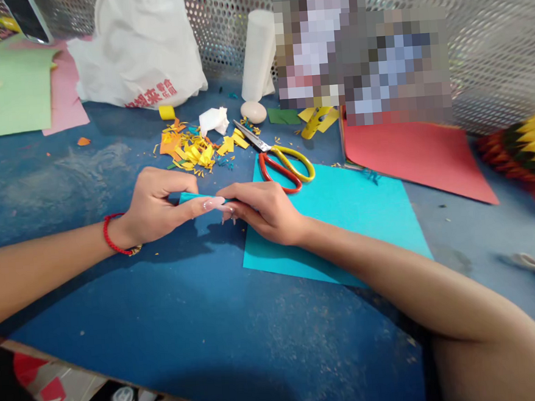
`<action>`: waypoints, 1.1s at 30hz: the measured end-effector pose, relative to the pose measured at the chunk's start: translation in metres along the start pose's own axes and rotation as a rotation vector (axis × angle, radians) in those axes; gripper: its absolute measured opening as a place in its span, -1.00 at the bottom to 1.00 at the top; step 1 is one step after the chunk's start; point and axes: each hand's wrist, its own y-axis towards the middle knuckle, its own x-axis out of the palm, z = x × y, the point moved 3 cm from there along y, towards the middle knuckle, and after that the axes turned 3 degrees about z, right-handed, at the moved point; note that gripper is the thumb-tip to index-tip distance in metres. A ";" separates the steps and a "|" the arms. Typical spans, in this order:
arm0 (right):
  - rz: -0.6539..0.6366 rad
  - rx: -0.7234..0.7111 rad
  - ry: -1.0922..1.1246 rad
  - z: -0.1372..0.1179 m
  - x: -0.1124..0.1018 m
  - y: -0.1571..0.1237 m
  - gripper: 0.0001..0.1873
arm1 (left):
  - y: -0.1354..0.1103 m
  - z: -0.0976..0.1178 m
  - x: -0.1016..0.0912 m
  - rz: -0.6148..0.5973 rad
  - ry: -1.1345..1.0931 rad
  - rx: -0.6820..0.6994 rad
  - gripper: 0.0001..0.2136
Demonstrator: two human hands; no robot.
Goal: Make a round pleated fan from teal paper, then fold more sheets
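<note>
My left hand [158,205], with a red cord bracelet on the wrist, pinches one end of a small folded strip of turquoise paper [194,197] just above the blue table [189,328]. My right hand [268,212] grips the strip's other end, fingers closed, and its fingertips meet those of the left hand. The right hand rests over the corner of a turquoise paper sheet [342,219] lying flat on the table. Scissors with a red and a yellow handle [283,159] lie just behind my hands on that sheet's far edge, blades pointing back and left.
Yellow and orange paper scraps [190,148] are heaped behind the hands. A white plastic bag [140,47], a white roll [257,54] and a perforated metal wall [489,32] stand at the back. Red paper [415,153] lies right, green and pink sheets [12,90] far left.
</note>
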 end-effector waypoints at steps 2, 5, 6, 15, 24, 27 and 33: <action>0.019 0.016 0.037 0.000 -0.002 0.001 -0.75 | -0.001 0.001 -0.002 0.041 -0.024 -0.067 -0.49; -0.006 0.049 0.057 0.000 -0.002 0.002 -0.78 | -0.002 0.002 -0.002 0.028 -0.012 -0.142 -0.46; -0.021 0.058 0.045 0.001 -0.001 0.002 -0.77 | -0.002 0.003 -0.002 0.005 -0.002 -0.148 -0.46; -0.100 -0.055 -0.106 0.001 0.012 0.005 -0.54 | -0.001 0.009 0.012 -0.305 0.103 -0.006 -0.58; -0.079 -0.015 0.123 -0.010 0.005 0.005 -0.60 | -0.001 0.023 0.011 -0.266 0.038 -0.074 -0.52; -0.068 0.044 0.157 -0.010 -0.001 0.005 -0.70 | 0.000 0.021 0.009 -0.207 0.004 -0.123 -0.48; -0.030 0.192 0.253 -0.006 -0.005 0.006 -0.72 | 0.001 0.020 0.009 -0.081 -0.071 -0.177 -0.43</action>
